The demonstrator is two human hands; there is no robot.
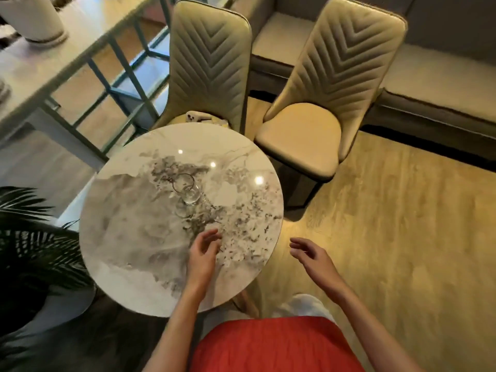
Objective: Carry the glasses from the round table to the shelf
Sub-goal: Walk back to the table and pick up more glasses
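A potted palm stood at the far left beside the round marble table, where a single clear glass sat upright near the middle. The person's left hand hovered over the tabletop just short of the glass, fingers loosely spread and holding nothing. The right hand hung equally open and empty past the table's edge above the wood floor, two padded chairs beyond.

— We see one clear drinking glass upright near the middle of the round marble-patterned table.

— And our left hand hovers above the tabletop, empty, fingers loosely curled; our right hand hangs beyond the rim, empty.
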